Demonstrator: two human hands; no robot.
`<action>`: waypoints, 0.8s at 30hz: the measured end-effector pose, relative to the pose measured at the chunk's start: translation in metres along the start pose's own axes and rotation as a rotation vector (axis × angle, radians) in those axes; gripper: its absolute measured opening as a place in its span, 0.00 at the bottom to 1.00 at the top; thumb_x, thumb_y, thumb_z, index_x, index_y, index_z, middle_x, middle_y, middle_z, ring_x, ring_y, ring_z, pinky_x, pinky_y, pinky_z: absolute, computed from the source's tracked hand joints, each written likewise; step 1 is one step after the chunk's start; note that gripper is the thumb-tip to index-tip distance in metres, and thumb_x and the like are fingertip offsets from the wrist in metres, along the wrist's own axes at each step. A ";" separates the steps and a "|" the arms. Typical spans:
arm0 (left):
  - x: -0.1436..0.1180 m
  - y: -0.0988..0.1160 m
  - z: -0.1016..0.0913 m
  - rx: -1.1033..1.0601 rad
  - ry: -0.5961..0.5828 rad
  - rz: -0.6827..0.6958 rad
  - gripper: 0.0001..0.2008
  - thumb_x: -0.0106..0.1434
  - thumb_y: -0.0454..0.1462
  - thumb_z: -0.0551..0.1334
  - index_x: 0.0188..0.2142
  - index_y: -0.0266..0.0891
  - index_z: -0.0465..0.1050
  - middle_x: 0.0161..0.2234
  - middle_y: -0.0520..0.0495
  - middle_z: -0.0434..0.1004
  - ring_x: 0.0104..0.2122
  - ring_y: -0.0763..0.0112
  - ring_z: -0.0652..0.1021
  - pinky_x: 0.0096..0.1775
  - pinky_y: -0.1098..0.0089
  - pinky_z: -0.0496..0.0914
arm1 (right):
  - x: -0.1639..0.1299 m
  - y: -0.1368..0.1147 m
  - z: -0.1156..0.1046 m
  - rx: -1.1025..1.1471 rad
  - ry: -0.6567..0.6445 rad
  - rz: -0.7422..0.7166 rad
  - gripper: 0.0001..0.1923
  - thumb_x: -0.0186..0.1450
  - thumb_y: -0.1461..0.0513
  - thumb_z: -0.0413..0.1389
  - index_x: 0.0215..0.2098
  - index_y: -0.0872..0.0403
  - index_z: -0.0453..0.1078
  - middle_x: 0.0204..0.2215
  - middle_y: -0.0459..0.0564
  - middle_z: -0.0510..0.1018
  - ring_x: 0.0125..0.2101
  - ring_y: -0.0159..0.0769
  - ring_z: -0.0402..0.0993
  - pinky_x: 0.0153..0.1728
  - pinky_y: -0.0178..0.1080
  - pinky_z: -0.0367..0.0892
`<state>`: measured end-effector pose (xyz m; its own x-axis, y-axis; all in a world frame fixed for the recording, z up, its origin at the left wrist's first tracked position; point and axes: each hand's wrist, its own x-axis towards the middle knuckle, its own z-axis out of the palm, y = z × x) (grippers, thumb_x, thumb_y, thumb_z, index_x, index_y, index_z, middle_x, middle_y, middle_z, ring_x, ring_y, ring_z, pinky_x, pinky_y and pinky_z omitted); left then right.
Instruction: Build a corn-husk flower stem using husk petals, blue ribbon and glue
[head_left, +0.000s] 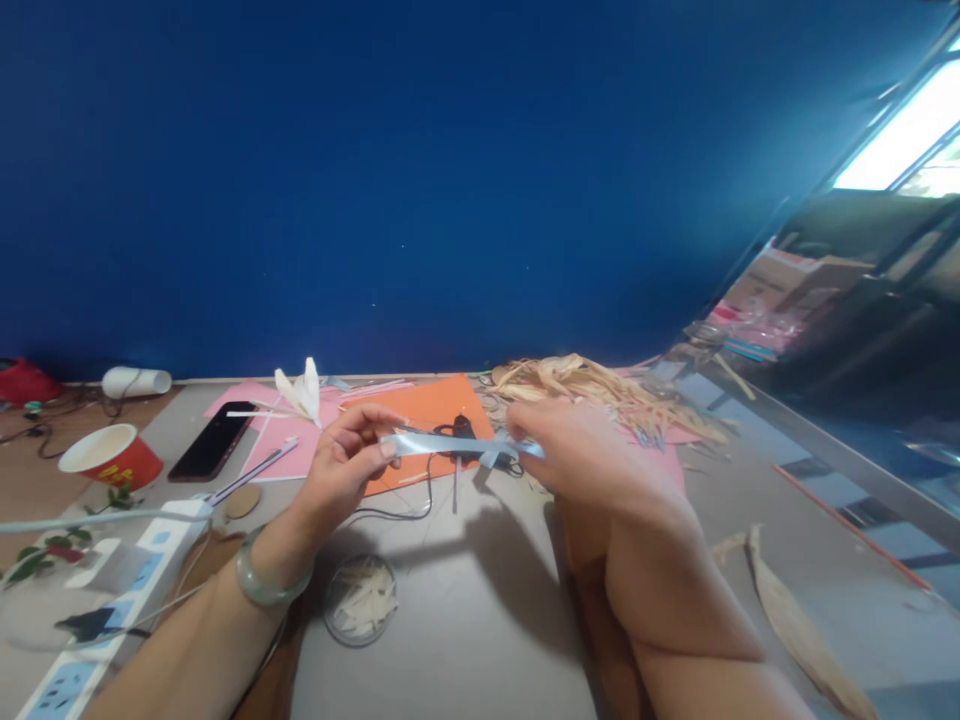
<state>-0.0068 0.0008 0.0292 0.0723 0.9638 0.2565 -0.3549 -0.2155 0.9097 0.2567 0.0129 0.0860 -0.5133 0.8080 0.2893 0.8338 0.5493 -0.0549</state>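
Head view: left hand [346, 462] and right hand [577, 455] pinching thin pale-blue paper strip [450, 443], fingers closed, above orange paper sheet [431, 405].

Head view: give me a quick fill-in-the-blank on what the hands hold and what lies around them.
1. Both hands, left hand and right hand, hold a light ____ paper strip between them.
2. The left wrist wears a pale green ____.
3. The phone lies on a ____ paper sheet.
4. The red paper cup stands to the ____ of the phone.

Missing words: blue; bangle; pink; left
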 end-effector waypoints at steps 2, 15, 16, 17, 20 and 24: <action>-0.002 -0.001 0.000 0.011 -0.011 -0.010 0.10 0.50 0.33 0.70 0.35 0.39 0.78 0.20 0.52 0.72 0.18 0.79 0.69 0.19 0.79 0.59 | 0.001 -0.002 0.003 0.016 -0.060 -0.055 0.09 0.54 0.69 0.60 0.30 0.50 0.69 0.27 0.48 0.77 0.28 0.39 0.70 0.28 0.39 0.57; -0.006 -0.003 0.007 0.005 -0.023 -0.188 0.12 0.55 0.41 0.71 0.36 0.37 0.75 0.23 0.52 0.75 0.17 0.83 0.64 0.19 0.80 0.55 | 0.023 -0.055 0.056 1.389 -0.062 0.031 0.09 0.66 0.58 0.58 0.36 0.56 0.69 0.29 0.49 0.80 0.29 0.32 0.79 0.32 0.36 0.74; -0.005 -0.003 0.006 -0.011 -0.019 -0.200 0.13 0.55 0.42 0.72 0.35 0.37 0.75 0.21 0.53 0.73 0.16 0.84 0.62 0.18 0.80 0.54 | 0.025 -0.055 0.058 1.458 -0.109 0.070 0.10 0.66 0.57 0.59 0.34 0.56 0.68 0.26 0.48 0.79 0.26 0.31 0.78 0.29 0.35 0.73; -0.004 -0.002 0.006 -0.023 -0.015 -0.204 0.15 0.54 0.42 0.72 0.36 0.37 0.75 0.20 0.55 0.71 0.15 0.85 0.60 0.18 0.80 0.52 | 0.026 -0.053 0.059 1.505 -0.153 0.105 0.12 0.65 0.56 0.60 0.32 0.56 0.68 0.24 0.47 0.79 0.23 0.29 0.76 0.26 0.33 0.72; -0.002 0.000 0.004 -0.009 0.001 -0.186 0.20 0.46 0.39 0.77 0.36 0.37 0.74 0.19 0.59 0.66 0.15 0.87 0.57 0.18 0.80 0.50 | 0.031 -0.047 0.060 1.576 -0.229 0.183 0.14 0.64 0.54 0.61 0.29 0.57 0.67 0.21 0.45 0.77 0.16 0.24 0.70 0.19 0.29 0.65; 0.000 0.001 0.005 0.067 0.040 -0.169 0.18 0.48 0.39 0.76 0.35 0.37 0.75 0.20 0.58 0.66 0.15 0.87 0.58 0.18 0.80 0.50 | 0.033 -0.043 0.060 1.655 -0.257 0.231 0.15 0.62 0.54 0.61 0.27 0.57 0.67 0.19 0.44 0.77 0.12 0.21 0.63 0.13 0.27 0.58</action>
<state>-0.0029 -0.0005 0.0315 0.0885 0.9924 0.0861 -0.2780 -0.0584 0.9588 0.1916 0.0291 0.0411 -0.5758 0.8175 -0.0097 -0.1156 -0.0932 -0.9889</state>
